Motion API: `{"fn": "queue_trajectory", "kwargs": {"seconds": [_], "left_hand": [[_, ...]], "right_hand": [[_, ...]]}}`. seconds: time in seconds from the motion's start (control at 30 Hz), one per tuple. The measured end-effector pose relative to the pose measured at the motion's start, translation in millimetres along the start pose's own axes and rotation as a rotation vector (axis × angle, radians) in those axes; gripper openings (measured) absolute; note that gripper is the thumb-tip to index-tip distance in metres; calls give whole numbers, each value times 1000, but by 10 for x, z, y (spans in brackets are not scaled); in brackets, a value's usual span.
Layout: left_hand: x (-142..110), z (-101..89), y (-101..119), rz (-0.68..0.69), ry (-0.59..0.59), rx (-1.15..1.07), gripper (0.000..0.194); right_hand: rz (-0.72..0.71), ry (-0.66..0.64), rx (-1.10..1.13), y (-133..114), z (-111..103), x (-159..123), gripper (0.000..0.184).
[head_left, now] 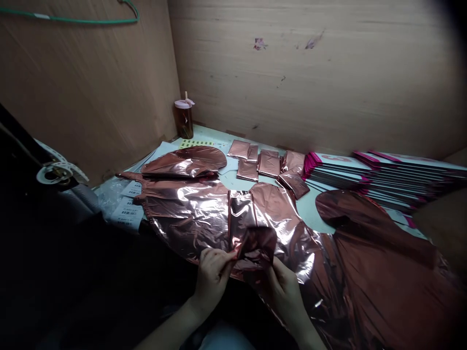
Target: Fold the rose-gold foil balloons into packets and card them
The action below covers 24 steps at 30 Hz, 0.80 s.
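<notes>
Between my hands is a partly folded rose-gold foil balloon (pixel 258 243), raised a little over the near edge of the table. My left hand (pixel 214 272) pinches its left side between thumb and fingers. At its right side, my right hand (pixel 285 282) has its fingers closed on the foil, with the fingertips partly hidden behind it. Under and around them lie flat, unfolded foil balloons (pixel 189 206) of the same colour, one of them with a tail at the left. Another large foil sheet (pixel 379 257) spreads to the right and hangs over the near edge.
Several small folded foil packets (pixel 270 164) lie behind the balloons. Pink-edged card sleeves (pixel 357 170) are stacked at the right. A lidded cup with a straw (pixel 184 119) stands in the back left corner. Barcode labels (pixel 129 211) lie at the left. Board walls (pixel 310 73) enclose the table.
</notes>
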State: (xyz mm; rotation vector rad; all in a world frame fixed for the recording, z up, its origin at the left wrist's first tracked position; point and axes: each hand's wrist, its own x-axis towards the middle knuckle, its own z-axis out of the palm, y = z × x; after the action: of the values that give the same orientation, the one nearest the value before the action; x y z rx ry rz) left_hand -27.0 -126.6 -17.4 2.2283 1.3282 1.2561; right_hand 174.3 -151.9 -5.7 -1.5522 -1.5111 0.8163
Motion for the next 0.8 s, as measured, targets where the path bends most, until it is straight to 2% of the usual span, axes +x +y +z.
{"fn": "queue_trajectory", "kwargs": {"seconds": [0.07, 0.13, 0.23, 0.3, 0.4, 0.47, 0.5, 0.57, 0.6, 0.63, 0.7, 0.8], "left_hand": [[15, 89, 34, -152, 47, 59, 26], [46, 166, 59, -211, 50, 132, 36], [191, 197, 60, -203, -99, 303, 55], [370, 144, 20, -89, -315, 384, 65], [636, -27, -86, 147, -678, 357, 66], [688, -178, -152, 250, -821, 301, 74], [656, -253, -176, 297, -849, 277, 84], [496, -379, -208, 414, -838, 238, 99], [390, -420, -220, 483, -791, 227, 94], [286, -443, -232, 546, -724, 225, 80], [137, -442, -256, 639, -572, 204, 46], [130, -370, -277, 621, -442, 37, 26]], "right_hand": [[109, 135, -60, -66, 100, 97, 37], [135, 228, -215, -101, 181, 211, 31], [4, 254, -533, -83, 244, 373, 33], [-167, 171, -714, -45, 231, 461, 42], [-372, -25, -889, -8, 109, 511, 52], [-438, -167, -902, -20, -26, 435, 56], [-474, -237, -878, -34, -98, 356, 62], [-557, -382, -803, -59, -218, 133, 89], [-593, -434, -766, -61, -256, 8, 101], [-616, -457, -737, -53, -276, -113, 104], [-645, -407, -676, -9, -270, -298, 85], [-637, -237, -454, 70, -198, -375, 55]]}}
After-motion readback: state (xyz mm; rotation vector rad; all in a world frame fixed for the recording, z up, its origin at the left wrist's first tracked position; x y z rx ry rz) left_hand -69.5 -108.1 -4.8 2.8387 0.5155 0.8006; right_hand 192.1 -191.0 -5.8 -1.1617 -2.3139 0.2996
